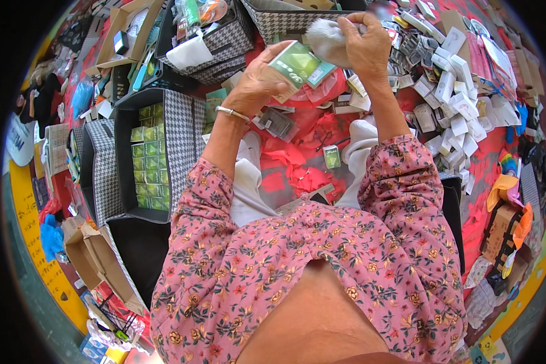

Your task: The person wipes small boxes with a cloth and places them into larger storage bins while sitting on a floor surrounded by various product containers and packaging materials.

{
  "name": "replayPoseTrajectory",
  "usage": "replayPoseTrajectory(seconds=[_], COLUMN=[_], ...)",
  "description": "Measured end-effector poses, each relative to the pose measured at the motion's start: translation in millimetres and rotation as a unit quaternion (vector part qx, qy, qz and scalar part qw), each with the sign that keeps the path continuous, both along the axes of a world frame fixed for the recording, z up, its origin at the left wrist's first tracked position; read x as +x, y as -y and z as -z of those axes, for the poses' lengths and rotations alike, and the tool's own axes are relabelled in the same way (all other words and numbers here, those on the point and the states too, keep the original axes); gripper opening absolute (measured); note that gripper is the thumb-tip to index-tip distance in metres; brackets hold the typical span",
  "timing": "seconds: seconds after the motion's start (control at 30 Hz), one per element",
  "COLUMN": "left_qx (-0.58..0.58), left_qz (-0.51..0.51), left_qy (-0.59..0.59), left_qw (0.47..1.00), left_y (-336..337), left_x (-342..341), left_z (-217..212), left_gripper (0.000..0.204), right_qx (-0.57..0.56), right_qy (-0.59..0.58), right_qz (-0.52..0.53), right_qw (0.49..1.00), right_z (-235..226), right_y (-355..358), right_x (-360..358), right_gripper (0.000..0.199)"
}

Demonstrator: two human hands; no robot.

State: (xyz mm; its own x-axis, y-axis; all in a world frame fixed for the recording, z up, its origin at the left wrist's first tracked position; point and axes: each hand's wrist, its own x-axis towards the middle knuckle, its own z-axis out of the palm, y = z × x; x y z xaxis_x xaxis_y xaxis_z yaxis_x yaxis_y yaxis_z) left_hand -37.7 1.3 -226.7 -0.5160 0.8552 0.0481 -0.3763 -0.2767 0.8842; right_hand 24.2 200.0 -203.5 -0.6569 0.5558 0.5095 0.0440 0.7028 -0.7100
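Note:
My left hand (253,85) grips a green-and-white box (298,68) from its left side, its large face turned up. In my right hand (370,47) is a bunched greyish-white cloth (329,41), pinched between thumb and fingers beside the box's upper right corner. Whether the cloth touches the box I cannot tell. Left of my arm, a houndstooth-patterned storage bin (185,124) holds rows of small green boxes (150,162). One small green-and-white box (332,157) lies on the red ground sheet between my legs.
Many small white boxes (446,85) are heaped at the right. Another patterned bin (227,45) with mixed goods stands ahead to the left, next to an open cardboard carton (106,51). Torn red sheeting (306,176) and dark clear-wrapped packs (277,123) lie in front of me.

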Motion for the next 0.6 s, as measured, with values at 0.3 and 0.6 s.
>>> replayPoseTrajectory(seconds=[0.3,0.6], left_qx=[-0.072,-0.156], left_qz=[-0.075,-0.131], left_qy=[-0.183,-0.587], left_qw=[0.978,0.783], left_y=[2,-6], left_x=[-3,-5], left_z=[7,18], left_gripper=[0.106,0.109], right_qx=[0.081,0.105], right_qy=[0.15,0.004], right_qz=[-0.014,-0.253], right_qw=[0.985,0.962], right_z=[23,14], right_y=[4,61], right_x=[4,-4], right_gripper=[0.02,0.014])
